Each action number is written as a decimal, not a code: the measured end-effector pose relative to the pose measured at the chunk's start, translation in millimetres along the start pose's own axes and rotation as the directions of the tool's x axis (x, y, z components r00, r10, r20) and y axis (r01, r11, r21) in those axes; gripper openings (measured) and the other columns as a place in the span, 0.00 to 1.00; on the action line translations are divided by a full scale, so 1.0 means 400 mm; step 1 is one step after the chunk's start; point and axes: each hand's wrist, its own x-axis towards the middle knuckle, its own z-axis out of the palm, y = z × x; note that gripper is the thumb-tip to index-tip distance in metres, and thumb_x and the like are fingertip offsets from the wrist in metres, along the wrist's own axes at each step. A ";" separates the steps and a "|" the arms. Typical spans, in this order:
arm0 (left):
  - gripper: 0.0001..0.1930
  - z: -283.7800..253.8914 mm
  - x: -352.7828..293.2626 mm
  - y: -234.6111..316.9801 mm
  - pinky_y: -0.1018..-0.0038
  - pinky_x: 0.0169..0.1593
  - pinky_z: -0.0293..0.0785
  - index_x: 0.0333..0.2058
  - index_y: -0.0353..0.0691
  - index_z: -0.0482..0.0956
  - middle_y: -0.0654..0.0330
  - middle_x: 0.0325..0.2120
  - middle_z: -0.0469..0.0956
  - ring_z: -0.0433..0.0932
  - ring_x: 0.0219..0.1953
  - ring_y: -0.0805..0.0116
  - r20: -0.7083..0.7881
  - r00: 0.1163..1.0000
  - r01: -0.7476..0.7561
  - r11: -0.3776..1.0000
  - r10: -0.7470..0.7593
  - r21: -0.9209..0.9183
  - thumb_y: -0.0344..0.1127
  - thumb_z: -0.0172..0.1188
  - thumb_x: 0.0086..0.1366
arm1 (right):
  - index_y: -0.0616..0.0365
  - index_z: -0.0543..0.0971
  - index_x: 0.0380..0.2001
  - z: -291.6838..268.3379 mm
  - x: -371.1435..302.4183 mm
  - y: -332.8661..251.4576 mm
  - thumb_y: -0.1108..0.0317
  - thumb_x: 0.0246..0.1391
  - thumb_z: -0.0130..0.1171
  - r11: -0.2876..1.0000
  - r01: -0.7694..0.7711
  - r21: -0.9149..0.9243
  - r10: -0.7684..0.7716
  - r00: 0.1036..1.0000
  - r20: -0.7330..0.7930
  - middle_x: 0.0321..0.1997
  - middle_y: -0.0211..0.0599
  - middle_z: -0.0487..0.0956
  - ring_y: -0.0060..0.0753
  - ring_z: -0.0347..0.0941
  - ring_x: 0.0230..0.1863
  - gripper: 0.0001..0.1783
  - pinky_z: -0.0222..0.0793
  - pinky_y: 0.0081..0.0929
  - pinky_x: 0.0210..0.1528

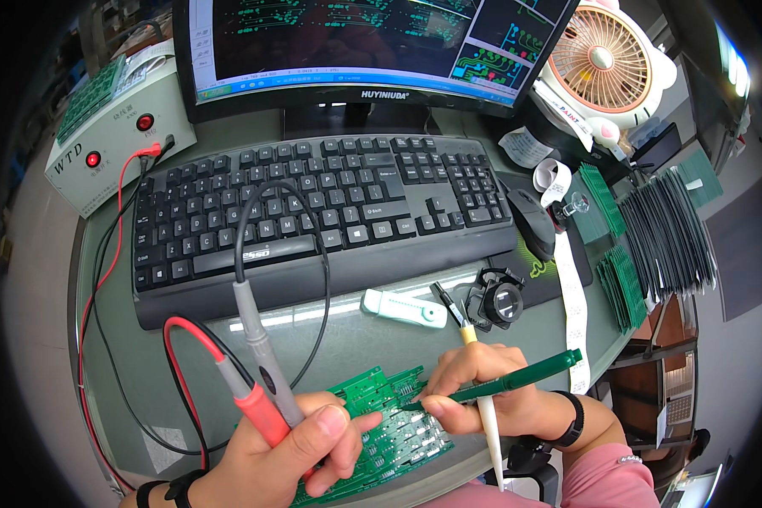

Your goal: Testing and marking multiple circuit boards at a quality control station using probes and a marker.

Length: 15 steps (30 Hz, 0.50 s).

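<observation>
My left hand (309, 449) is closed round two test probes, a red probe (262, 413) and a grey probe (267, 360), side by side with their cables rising from the upper ends. Their tips are hidden behind the fingers. Below both hands lies a green circuit board (402, 444) with rows of small repeated patterns. My right hand (483, 385) pinches a green marker pen (521, 375), its point down at the board's upper part. A slim white tool (489, 436) with a yellow collar and dark upper end also sits between the right fingers, slanting across the hand.
Beyond the board are a black keyboard (313, 216), a monitor (339, 42) and a mouse (531, 224). A pale green plastic tool (404, 309) and a black loupe (501, 302) lie nearer. Stacked boards (665, 233), a paper strip (574, 305) and a fan (601, 59) stand right; a tester box (114, 140), left.
</observation>
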 end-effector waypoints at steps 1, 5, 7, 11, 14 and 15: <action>0.23 -0.001 0.000 0.000 0.57 0.64 0.61 0.22 0.42 0.69 0.67 0.10 0.64 0.63 0.15 0.79 -0.001 1.000 0.007 1.000 -0.007 -0.002 0.49 0.41 0.72 | 0.59 0.71 0.25 0.000 0.002 -0.001 0.71 0.51 0.66 1.000 -0.004 0.005 0.004 1.000 0.006 0.18 0.32 0.76 0.22 0.71 0.16 0.12 0.63 0.20 0.17; 0.23 -0.004 -0.004 0.005 0.56 0.64 0.61 0.22 0.42 0.69 0.67 0.10 0.63 0.64 0.16 0.78 -0.001 1.000 0.005 1.000 -0.005 0.007 0.49 0.41 0.72 | 0.59 0.72 0.25 0.004 0.003 -0.007 0.71 0.51 0.66 0.999 -0.031 0.039 0.031 0.999 -0.005 0.19 0.32 0.76 0.21 0.71 0.17 0.11 0.63 0.20 0.18; 0.22 0.005 -0.006 0.013 0.56 0.64 0.60 0.22 0.42 0.69 0.66 0.11 0.64 0.65 0.17 0.77 0.013 1.000 -0.015 0.999 0.014 0.031 0.48 0.41 0.72 | 0.60 0.72 0.26 -0.013 -0.006 -0.014 0.71 0.52 0.66 0.984 -0.128 0.126 0.129 0.992 -0.006 0.21 0.32 0.76 0.18 0.72 0.21 0.11 0.65 0.19 0.21; 0.21 -0.016 0.002 0.007 0.54 0.64 0.61 0.22 0.42 0.69 0.64 0.13 0.66 0.66 0.19 0.76 0.093 0.995 -0.046 0.998 0.041 0.045 0.47 0.41 0.72 | 0.60 0.71 0.32 -0.017 0.020 -0.060 0.67 0.56 0.64 0.776 -0.346 0.528 0.378 0.924 0.051 0.27 0.32 0.77 0.17 0.73 0.26 0.11 0.68 0.16 0.27; 0.19 -0.019 -0.003 -0.001 0.52 0.62 0.63 0.24 0.41 0.70 0.64 0.16 0.66 0.66 0.19 0.77 0.154 0.988 -0.023 1.000 0.025 -0.016 0.46 0.41 0.71 | 0.61 0.69 0.36 -0.035 0.041 -0.083 0.66 0.59 0.60 0.694 -0.407 0.593 0.397 0.905 0.157 0.31 0.39 0.79 0.20 0.75 0.27 0.12 0.74 0.20 0.32; 0.19 -0.017 -0.006 0.000 0.52 0.62 0.63 0.24 0.41 0.70 0.64 0.16 0.66 0.66 0.19 0.77 0.160 0.987 -0.033 0.999 0.031 0.005 0.46 0.41 0.71 | 0.60 0.69 0.36 -0.036 0.042 -0.092 0.66 0.59 0.60 0.657 -0.413 0.631 0.409 0.898 0.163 0.31 0.38 0.79 0.20 0.75 0.27 0.12 0.75 0.21 0.33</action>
